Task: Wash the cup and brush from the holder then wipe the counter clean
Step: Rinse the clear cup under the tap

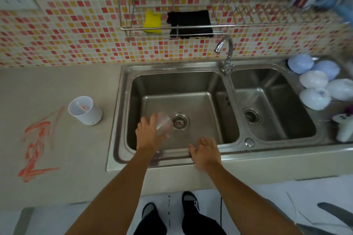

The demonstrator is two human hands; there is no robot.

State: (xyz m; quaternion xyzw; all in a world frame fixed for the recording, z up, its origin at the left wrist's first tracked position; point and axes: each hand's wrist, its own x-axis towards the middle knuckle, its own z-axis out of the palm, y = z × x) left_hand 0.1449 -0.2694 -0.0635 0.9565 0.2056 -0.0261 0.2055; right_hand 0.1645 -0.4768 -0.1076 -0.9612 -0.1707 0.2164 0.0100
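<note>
Cup tilts in left hand, mouth toward the drain.

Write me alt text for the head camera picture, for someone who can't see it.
A person's left hand holds a clear cup over the left sink basin, right hand resting on the sink's front rim. On the counter stand a white holder and orange smears.

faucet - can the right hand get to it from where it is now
Probably yes. The right hand rests open on the sink's front rim, holding nothing, and only the open left basin lies between it and the faucet.
</note>
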